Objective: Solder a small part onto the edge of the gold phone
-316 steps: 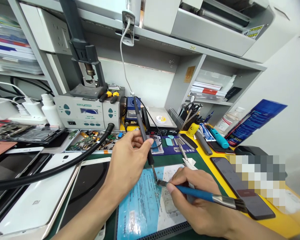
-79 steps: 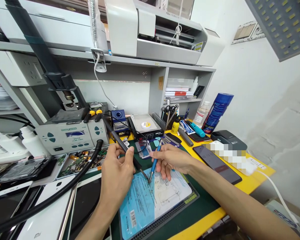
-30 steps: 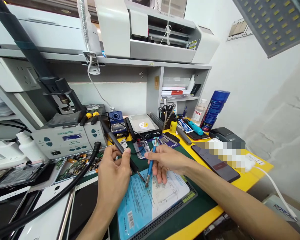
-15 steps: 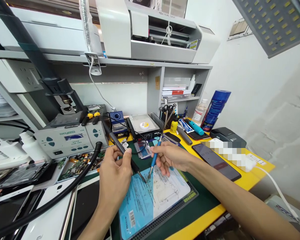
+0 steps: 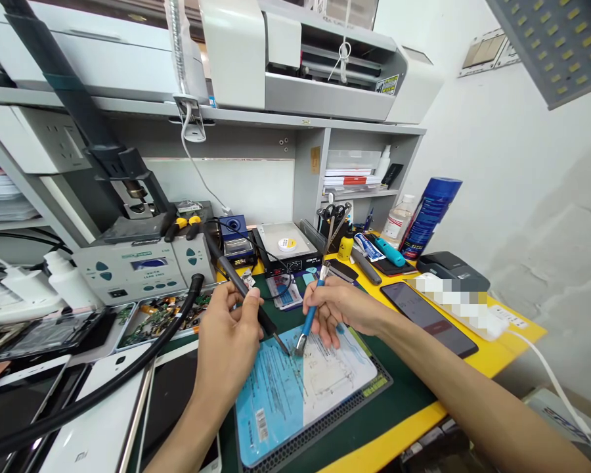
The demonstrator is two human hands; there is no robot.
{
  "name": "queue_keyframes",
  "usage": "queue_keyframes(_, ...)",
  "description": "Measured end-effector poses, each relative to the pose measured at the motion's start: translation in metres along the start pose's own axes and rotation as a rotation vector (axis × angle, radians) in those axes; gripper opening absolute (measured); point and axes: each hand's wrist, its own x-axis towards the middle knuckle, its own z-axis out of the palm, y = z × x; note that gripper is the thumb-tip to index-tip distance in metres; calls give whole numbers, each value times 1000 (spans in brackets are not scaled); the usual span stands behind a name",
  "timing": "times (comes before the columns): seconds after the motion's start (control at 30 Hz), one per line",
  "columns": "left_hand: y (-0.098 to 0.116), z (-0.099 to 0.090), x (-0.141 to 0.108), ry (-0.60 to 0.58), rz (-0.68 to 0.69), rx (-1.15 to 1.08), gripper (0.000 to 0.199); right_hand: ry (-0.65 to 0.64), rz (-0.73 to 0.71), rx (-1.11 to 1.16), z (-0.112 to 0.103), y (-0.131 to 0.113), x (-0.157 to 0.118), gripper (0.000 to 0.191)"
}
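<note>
My left hand (image 5: 231, 335) is closed around the dark handle of a soldering iron (image 5: 239, 282), which slants down to the right. Its thin tip points at a blue-and-white printed mat (image 5: 280, 407). Fingers of my right hand (image 5: 337, 305) grip a blue-handled brush (image 5: 312, 312) with a flat metal ferrule. The brush end is beside the iron's tip, just above or on the mat; I cannot tell whether they touch. Small dark marks and bits lie on the mat near both tips. A black honeycomb-patterned pad (image 5: 320, 427) is under it.
At left are a soldering station (image 5: 145, 272), a tray of circuit boards (image 5: 172, 318), a thick black hose (image 5: 148, 364) and several phones. A flat heating plate (image 5: 288, 246), yellow bottle (image 5: 345, 246) and blue can (image 5: 431, 217) stand behind. A dark phone (image 5: 428, 318) lies right.
The brush has turned in my right hand, so its flat metal end now faces me broadside. The iron stays nearly still in my left hand. The whole view has shifted slightly.
</note>
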Motion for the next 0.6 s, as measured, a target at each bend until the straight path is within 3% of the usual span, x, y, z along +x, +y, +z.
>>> queue_keyframes(0.3, -1, 1, 2, -12, 2, -8, 24, 20, -45, -70, 1, -7, -6, 15)
queue_keyframes(0.43, 1, 1, 2, -15, -9, -16, 23, 128, -175, -282, 13, 2, -39, 28)
queue_keyframes(0.53, 2, 1, 1, -19, -20, -19, 21, 315, -318, -465, 29, 26, -73, 28)
queue_keyframes(0.6, 2, 0, 1, -20, -22, -21, 22, 345, -424, -631, 39, 43, -93, 26)
